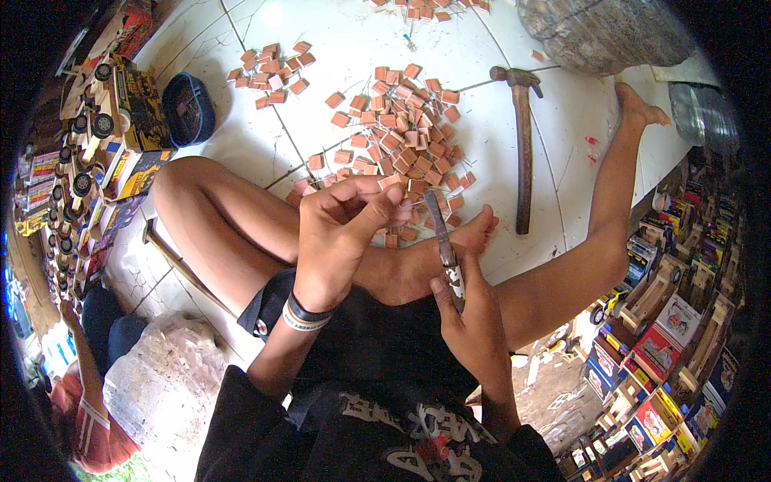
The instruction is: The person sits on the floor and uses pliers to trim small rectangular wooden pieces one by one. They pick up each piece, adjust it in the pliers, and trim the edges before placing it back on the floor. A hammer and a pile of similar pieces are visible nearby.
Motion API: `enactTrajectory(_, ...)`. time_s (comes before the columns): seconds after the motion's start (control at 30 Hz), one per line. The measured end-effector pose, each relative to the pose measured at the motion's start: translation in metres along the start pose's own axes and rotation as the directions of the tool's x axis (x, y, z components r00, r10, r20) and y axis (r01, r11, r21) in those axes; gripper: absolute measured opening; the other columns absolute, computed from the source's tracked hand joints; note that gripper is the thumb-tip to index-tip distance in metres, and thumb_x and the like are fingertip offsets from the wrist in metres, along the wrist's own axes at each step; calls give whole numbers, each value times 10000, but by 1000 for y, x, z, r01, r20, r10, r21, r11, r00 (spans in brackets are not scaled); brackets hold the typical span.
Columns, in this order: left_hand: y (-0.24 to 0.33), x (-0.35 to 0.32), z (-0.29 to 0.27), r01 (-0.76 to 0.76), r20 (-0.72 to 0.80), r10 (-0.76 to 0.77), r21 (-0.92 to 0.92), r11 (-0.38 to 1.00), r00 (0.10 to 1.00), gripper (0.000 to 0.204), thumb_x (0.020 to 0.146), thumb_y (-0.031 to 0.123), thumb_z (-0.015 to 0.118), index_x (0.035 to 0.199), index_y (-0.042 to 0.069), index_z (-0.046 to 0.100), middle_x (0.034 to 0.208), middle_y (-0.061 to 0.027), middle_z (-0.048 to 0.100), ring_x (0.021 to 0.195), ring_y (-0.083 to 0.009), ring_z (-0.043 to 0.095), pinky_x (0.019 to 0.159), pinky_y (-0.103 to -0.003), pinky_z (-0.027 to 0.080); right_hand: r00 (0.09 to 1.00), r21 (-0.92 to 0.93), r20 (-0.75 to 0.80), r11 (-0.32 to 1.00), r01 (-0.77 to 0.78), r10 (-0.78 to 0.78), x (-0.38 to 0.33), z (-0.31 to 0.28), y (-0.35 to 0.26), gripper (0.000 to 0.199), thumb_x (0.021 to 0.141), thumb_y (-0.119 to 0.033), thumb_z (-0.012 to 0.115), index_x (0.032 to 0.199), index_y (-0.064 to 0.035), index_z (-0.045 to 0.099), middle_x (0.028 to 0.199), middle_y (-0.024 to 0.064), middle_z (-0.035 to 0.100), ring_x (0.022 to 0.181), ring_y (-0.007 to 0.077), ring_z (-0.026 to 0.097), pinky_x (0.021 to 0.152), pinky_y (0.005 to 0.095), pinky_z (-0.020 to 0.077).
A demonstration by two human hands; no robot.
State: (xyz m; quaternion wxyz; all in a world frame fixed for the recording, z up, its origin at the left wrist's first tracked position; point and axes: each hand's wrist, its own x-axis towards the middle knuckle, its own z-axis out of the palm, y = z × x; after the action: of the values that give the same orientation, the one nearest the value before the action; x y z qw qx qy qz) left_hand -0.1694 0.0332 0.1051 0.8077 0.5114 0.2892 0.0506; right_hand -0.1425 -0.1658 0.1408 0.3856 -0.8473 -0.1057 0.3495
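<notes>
Where the tiled floor (353,32) meets the far left wall, finished wooden toy trucks (88,120) stand packed in a row, with a small dark blue basket (189,108) just right of them, seemingly kept within arm's reach. Nearer, a whitish sack (165,386) lies beside the seated person's left knee. Above the lap, the left hand (341,233) is raised with its fingers curled and the thumb pressed against them, pinching one small reddish-brown wooden block (392,181) at the fingertips, probably so that the piece is steady for the blade. Right of it, the right hand (474,321) is closed around the handle of a knife (443,241), whose blade points up and away toward that block. Beyond the hands a heap of like blocks (405,132) is scattered on the tiles, close enough to pick from. Farther right lies a hammer (522,145), handle pointing near, and boxed toys (683,321) line the right edge.
</notes>
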Motion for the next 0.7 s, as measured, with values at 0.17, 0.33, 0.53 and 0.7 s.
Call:
enactTrajectory(0.17,1,0,-1,43,32,-39,-106,993,999,188,1006,91,695,1118,-60,711,1076,-116,749,964,-182,733,863,-316,595,997,42,59,998,-48,46,-2,-4,-3,394,1059,-211,582,1385,-10,489,1089,261,676,1051,397,699,880,457,518)
enactTrajectory(0.33,-2,3,5,86,102,-69,-174,981,992,266,972,102,748,1192,-41,706,1211,-115,730,1050,-163,710,898,-310,571,998,82,69,997,5,-10,-4,1,-3,399,1060,-217,577,1392,-15,486,1070,251,668,998,378,696,872,449,520)
enactTrajectory(0.53,0,4,6,274,241,-214,-255,927,947,430,933,168,795,1303,1,655,1048,-30,723,834,-97,634,771,-257,529,894,528,448,812,-250,-16,-9,-11,5,371,1054,-212,606,1351,-22,489,929,73,629,777,205,639,695,355,519)
enactTrajectory(0.7,8,-1,11,297,228,-245,-231,927,942,423,939,202,794,1292,12,661,986,2,709,823,-91,637,756,-251,524,833,785,539,433,-442,-127,-14,-8,4,393,1038,-211,647,1346,-25,489,864,4,531,755,108,547,670,282,470)
